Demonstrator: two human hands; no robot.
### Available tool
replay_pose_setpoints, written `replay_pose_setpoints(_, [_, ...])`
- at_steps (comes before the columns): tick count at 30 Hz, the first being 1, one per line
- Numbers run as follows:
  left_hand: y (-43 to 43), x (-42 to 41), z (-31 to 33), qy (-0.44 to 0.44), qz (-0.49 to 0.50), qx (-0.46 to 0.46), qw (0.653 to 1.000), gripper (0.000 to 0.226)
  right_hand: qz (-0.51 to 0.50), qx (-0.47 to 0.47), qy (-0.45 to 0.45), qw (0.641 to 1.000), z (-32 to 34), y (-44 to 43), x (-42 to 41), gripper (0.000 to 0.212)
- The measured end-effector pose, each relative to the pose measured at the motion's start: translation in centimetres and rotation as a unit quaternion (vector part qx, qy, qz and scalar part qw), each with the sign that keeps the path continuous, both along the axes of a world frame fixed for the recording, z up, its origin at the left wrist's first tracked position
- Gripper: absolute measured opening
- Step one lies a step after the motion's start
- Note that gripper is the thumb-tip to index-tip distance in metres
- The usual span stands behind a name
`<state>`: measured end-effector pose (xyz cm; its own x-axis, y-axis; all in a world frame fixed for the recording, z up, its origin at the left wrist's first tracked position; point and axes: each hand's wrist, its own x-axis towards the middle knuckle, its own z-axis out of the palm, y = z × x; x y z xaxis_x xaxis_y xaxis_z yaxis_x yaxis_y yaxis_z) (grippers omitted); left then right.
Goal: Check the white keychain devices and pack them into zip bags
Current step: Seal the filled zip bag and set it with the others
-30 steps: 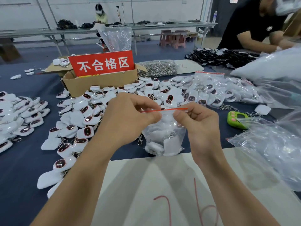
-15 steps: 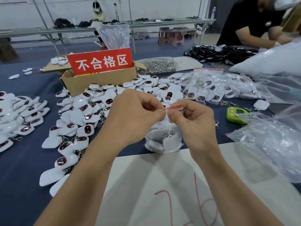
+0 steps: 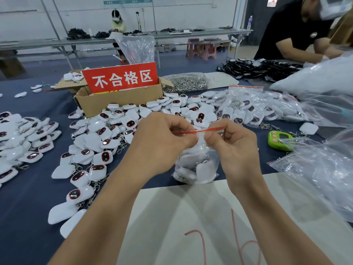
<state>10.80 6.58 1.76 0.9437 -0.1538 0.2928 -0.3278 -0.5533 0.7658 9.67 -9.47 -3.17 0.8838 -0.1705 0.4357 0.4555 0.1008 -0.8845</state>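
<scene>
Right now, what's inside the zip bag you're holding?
Several white keychain devices and metal chains lie low in the zip bag. The left hand and right hand pinch its red seal; overlap hides their count.

The zip bag [image 3: 196, 165] is over the middle of the tabletop [image 3: 28, 207]. A pile of keychain devices [image 3: 99, 142] lies left of it, and a box [image 3: 122, 101] stands behind the pile.

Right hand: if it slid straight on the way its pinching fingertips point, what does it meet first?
Probably the left hand. The right hand pinches the zip bag's red seal strip with fingertips aimed leftward along it, and the left thumb sits just across a small gap.
</scene>
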Motion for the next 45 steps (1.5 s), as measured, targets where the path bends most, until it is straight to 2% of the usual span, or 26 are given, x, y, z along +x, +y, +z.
replay_pose_setpoints(2, [0.1,0.0,-0.1,0.019,0.007,-0.038,0.999,0.024,-0.004,0.013,0.005,1.000,-0.2,-0.1,0.1,0.038])
replay_pose_setpoints(4, [-0.2,0.1,-0.4,0.025,0.019,-0.071,0.997,0.034,0.004,0.023,0.010,1.000,-0.3,-0.2,0.1,0.023])
replay_pose_setpoints(6, [-0.5,0.1,-0.6,0.023,0.026,-0.081,0.996,0.035,0.010,0.026,0.019,0.999,-0.5,-0.4,0.1,0.008])
replay_pose_setpoints(10, [0.1,0.4,-0.6,0.035,0.019,-0.091,0.995,0.028,0.008,0.043,0.021,0.999,-0.6,-0.7,0.1,0.020])
replay_pose_setpoints(13, [0.5,0.7,-0.7,0.057,0.034,-0.105,0.992,0.015,0.004,0.060,0.026,0.998,-0.7,-0.5,0.2,0.014])
replay_pose_setpoints(15, [0.3,0.8,-0.9,0.056,0.045,-0.106,0.992,0.019,-0.005,0.067,0.035,0.997,-0.8,-0.5,0.3,0.009])
replay_pose_setpoints(20, [0.8,0.9,-0.7,0.057,0.031,-0.093,0.994,0.018,-0.021,0.075,0.048,0.996,-1.0,-0.9,0.6,0.016])
replay_pose_setpoints(25, [1.2,1.0,-0.7,0.058,0.060,-0.113,0.990,0.030,-0.030,0.052,0.058,0.997,-1.2,-0.9,0.8,0.019])
replay_pose_setpoints(29, [1.6,1.2,-0.6,0.068,0.057,-0.108,0.990,0.015,-0.038,0.074,0.063,0.995,-1.3,-1.4,0.8,0.018])
replay_pose_setpoints(34, [1.7,1.6,-1.2,0.065,0.078,-0.133,0.986,0.019,-0.038,0.074,0.069,0.994,-1.4,-1.3,0.9,0.018])
replay_pose_setpoints(39, [1.5,1.7,-1.7,0.063,0.063,-0.143,0.986,0.014,-0.031,0.082,0.072,0.994,-1.2,-2.4,0.9,0.020])
replay_pose_setpoints(45, [-0.4,2.2,-1.2,0.052,0.051,-0.220,0.973,0.025,-0.060,0.002,0.102,0.993,0.8,-4.5,1.6,0.021])
